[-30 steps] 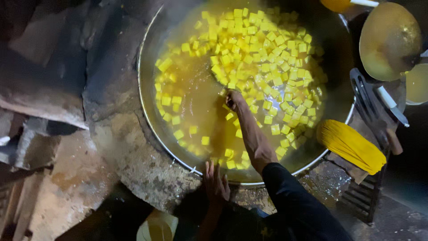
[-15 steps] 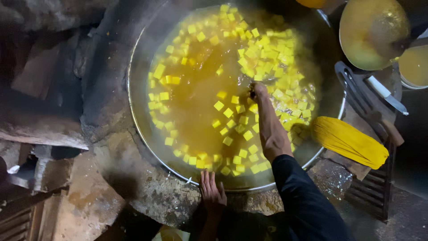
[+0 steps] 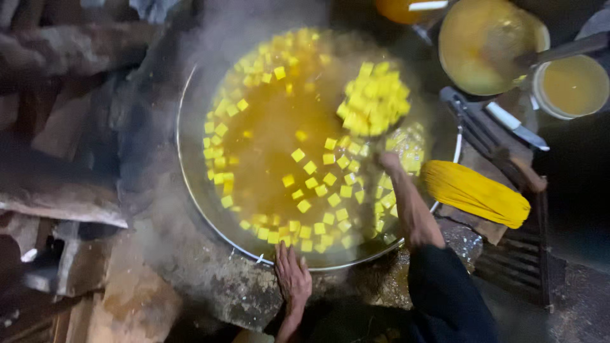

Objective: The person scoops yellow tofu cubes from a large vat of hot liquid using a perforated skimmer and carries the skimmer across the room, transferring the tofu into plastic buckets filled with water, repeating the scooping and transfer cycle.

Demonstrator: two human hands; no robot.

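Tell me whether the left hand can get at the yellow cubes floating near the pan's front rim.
Probably yes: the left hand rests on the stone ledge just outside the pan's rim, and the nearest cubes float uncovered just inside.

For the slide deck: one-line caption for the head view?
Right hand lifts yellow cubes over steaming pan; left hand rests on its rim.

No labels, signs or screens show anywhere. The one thing that may be a package is a yellow ribbed bundle lying just right of the pan.
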